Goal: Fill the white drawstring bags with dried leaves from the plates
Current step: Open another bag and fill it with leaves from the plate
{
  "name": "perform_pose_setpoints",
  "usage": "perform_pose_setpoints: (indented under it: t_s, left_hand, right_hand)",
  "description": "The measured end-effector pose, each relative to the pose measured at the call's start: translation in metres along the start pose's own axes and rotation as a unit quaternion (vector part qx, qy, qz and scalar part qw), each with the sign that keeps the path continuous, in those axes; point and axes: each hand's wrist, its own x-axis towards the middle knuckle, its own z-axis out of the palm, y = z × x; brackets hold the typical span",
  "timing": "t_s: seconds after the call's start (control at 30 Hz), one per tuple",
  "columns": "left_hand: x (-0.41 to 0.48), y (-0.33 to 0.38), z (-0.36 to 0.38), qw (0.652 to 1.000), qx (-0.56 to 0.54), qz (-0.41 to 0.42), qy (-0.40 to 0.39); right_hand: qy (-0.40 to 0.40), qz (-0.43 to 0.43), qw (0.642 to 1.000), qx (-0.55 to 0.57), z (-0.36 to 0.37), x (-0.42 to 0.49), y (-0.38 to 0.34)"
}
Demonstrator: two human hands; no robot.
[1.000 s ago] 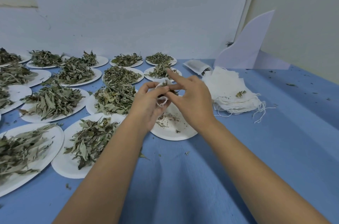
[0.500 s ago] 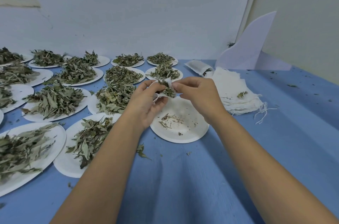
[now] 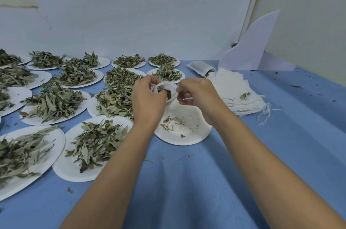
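A small white drawstring bag (image 3: pixel 171 90) with dried leaves showing in its mouth hangs between my two hands. My left hand (image 3: pixel 148 101) grips its left side, fingers curled round the cloth. My right hand (image 3: pixel 198 95) pinches its right edge. Both hands hover above a nearly bare white plate (image 3: pixel 184 127) that holds only a few leaf crumbs. A stack of flat white bags (image 3: pixel 236 92) lies to the right, loose strings trailing off it. Several white plates heaped with dried leaves (image 3: pixel 95 146) cover the table's left half.
A filled bag (image 3: pixel 202 67) lies at the back near a white foam board (image 3: pixel 252 46) leaning in the corner. The blue cloth (image 3: pixel 280 144) carries scattered leaf bits. A white wall runs behind the plates.
My right hand's straight fingers have curled and now pinch the bag's edge. The bag has opened wider, with leaves showing inside. Both hands shifted slightly away from me.
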Motion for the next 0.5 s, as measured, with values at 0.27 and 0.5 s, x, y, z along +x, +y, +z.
perform_pose_setpoints:
  t_s: [0.27,0.5]
  left_hand:
    - [0.002,0.006,-0.004,0.982,-0.132,-0.114,-0.069]
    - [-0.002,0.005,-0.001,0.994,-0.092,-0.057,-0.028]
  right_hand:
    - [0.057,-0.025,0.997,-0.042,-0.001,0.004,0.011]
    - [0.053,-0.091,0.991,-0.087,0.002,0.003,0.009]
